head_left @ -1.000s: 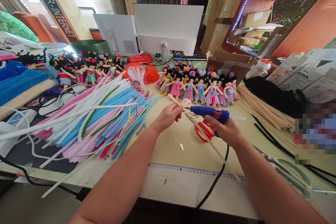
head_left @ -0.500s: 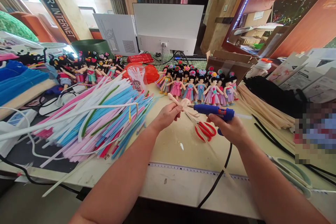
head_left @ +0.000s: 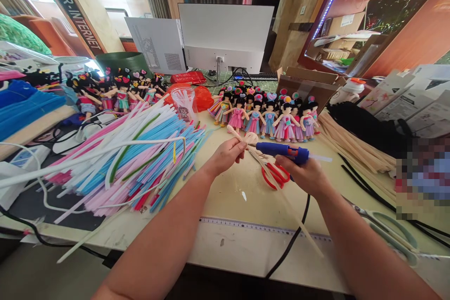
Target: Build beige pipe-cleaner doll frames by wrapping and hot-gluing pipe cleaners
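Observation:
Between the thumb and fingers of my left hand (head_left: 229, 153) is a cream pipe-cleaner piece (head_left: 251, 138), twisted at one end with a rounded part beside the fingertips. From it a long cream strand trails down to the right over the table. My right hand (head_left: 305, 173) is wrapped round the handle of a blue glue gun (head_left: 284, 150). Its nozzle points left and meets the cream piece by my left fingertips; exact contact cannot be made out. A clear glue stick (head_left: 321, 158) pokes out of the gun's back. Red-handled scissors (head_left: 272, 177) lie just below the gun.
Pink, white and blue pipe cleaners (head_left: 140, 161) are heaped at the left. Finished dolls (head_left: 269, 119) stand behind my hands, before a cardboard box (head_left: 309, 85). Pale green scissors (head_left: 392, 232) lie at the right; a ruler strip (head_left: 246, 225) runs along the front. The gun's black cord (head_left: 293, 239) crosses it.
The glue gun has shifted slightly left and down, its nozzle now lower against the cream piece. My left hand has moved a little right, and the trailing strand has swung slightly.

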A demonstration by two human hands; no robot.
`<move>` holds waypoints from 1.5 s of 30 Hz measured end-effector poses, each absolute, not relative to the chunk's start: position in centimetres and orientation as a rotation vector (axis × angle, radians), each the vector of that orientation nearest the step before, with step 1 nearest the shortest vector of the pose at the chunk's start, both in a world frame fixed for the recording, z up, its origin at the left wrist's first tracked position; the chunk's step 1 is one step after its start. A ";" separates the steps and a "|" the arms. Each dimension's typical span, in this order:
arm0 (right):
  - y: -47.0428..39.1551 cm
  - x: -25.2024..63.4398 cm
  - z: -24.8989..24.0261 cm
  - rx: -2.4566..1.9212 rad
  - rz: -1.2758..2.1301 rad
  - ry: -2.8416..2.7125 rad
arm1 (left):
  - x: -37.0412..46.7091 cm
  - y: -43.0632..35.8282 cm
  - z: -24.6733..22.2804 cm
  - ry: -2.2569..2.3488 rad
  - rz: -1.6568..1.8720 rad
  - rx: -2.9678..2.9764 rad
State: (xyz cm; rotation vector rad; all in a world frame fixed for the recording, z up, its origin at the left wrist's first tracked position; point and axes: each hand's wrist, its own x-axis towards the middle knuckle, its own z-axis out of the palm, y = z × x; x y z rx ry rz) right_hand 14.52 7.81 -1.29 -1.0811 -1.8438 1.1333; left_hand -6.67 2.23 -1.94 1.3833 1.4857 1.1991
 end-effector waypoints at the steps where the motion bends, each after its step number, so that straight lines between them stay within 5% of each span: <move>1: 7.8 14.5 -1.2 -1.084 1.128 -1.847 | -6.7 2.2 -2.0 1.482 1.203 1.384; 45: 7.6 14.3 -1.5 -1.121 0.944 -1.851 | -6.7 2.2 -1.8 1.456 1.233 1.356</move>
